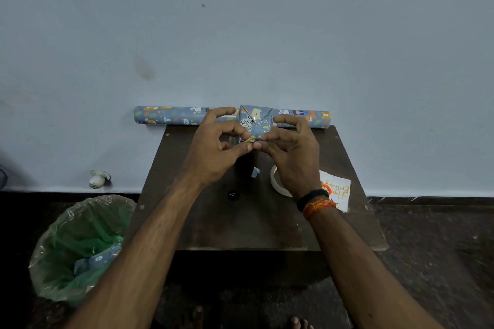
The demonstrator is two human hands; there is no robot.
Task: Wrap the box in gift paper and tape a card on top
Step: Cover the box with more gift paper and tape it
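Both bare forearms reach forward from the near edge of the table (pixel 240 222) and converge toward its far edge. The left hand (pixel 213 149) is raised with its back toward the camera, thumb and forefinger pinched together at their tips, the other fingers arched above. The right hand (pixel 291 152) mirrors it, thumb and forefinger tips pinching and meeting the left's tips, remaining fingers curled and spread. The right wrist wears a black band (pixel 311 198) and an orange thread (pixel 318 207). What the fingertips pinch is too small to tell.

"Happy Birthday" in gold script on the white card (pixel 337 192), upside down to the camera
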